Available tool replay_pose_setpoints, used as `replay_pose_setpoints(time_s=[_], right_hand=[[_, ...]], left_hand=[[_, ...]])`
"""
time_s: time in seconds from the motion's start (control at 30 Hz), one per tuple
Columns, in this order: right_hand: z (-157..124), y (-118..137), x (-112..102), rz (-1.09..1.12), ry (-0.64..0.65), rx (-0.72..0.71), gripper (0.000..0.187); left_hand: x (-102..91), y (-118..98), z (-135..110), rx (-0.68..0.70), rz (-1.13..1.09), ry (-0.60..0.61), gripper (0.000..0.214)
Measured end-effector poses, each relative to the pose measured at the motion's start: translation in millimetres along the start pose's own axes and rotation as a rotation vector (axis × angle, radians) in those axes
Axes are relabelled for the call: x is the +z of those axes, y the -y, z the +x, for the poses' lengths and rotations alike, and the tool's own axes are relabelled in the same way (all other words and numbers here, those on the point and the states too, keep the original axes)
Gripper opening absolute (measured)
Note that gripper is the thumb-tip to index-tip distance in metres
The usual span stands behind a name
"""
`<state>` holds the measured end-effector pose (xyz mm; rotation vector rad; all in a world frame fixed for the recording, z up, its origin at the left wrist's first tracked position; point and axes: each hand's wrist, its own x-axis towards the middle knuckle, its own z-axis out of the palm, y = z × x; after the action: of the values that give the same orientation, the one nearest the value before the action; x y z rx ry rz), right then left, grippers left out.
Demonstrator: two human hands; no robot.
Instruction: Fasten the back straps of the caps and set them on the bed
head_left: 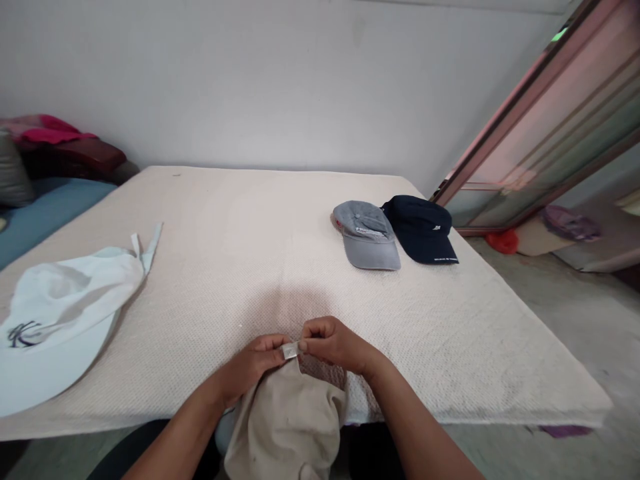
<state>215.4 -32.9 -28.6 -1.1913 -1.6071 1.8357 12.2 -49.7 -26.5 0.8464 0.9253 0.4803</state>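
Note:
A beige cap [290, 420] hangs over the near edge of the table, between my forearms. My left hand [255, 363] pinches its back strap from the left, beside a small pale tag or strap end [290, 350]. From the right, my right hand [333, 343] grips the same strap between thumb and fingers, close to the left fingertips. The cap's brim is out of sight. On the left of the table lies a white cap [75, 287] with a dark emblem and loose back straps. A grey cap [367, 233] and a navy cap [420, 227] sit side by side at the back right.
The table [225, 247] wears a cream textured cover and stands against a pale wall [250, 87]. Past its left side are a blue cushioned surface [60, 207] and pink cloth [55, 130]. A framed glass panel [540, 140] leans at the right, near a red item [501, 241] on the floor.

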Motion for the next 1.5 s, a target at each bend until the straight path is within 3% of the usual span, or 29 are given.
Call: replay_pose_setpoints(time_s=[0.1,0.27,0.57,0.87,1.17,1.5], right_hand=[[-1.0,-0.6,0.2,0.040,0.035,0.000,0.023],[-2.5,-1.9,-1.5,0.133,0.119,0.030,0.026],[-0.5,-2.4,1.8,0.243,0.083,0.059,0.023],[-0.7,-0.6,4.5,0.359,0.019,0.031,0.020],[-3.1,0.2,0.7,0.257,0.048,0.060,0.014],[0.3,-5.9,5.7,0.317,0.064,0.059,0.016]], left_hand=[[0.9,-0.6,-1.4,0.004,0.001,-0.053,0.019],[5.4,-6.3,-4.4,0.006,-0.002,-0.038,0.013],[1.9,-3.4,-3.4,-0.014,-0.074,0.019,0.012],[0.0,2.2,1.4,-0.011,-0.112,-0.017,0.022],[0.3,3.7,2.2,0.007,-0.105,-0.021,0.020],[3.9,-0.4,-0.7,0.019,-0.058,-0.015,0.023]])
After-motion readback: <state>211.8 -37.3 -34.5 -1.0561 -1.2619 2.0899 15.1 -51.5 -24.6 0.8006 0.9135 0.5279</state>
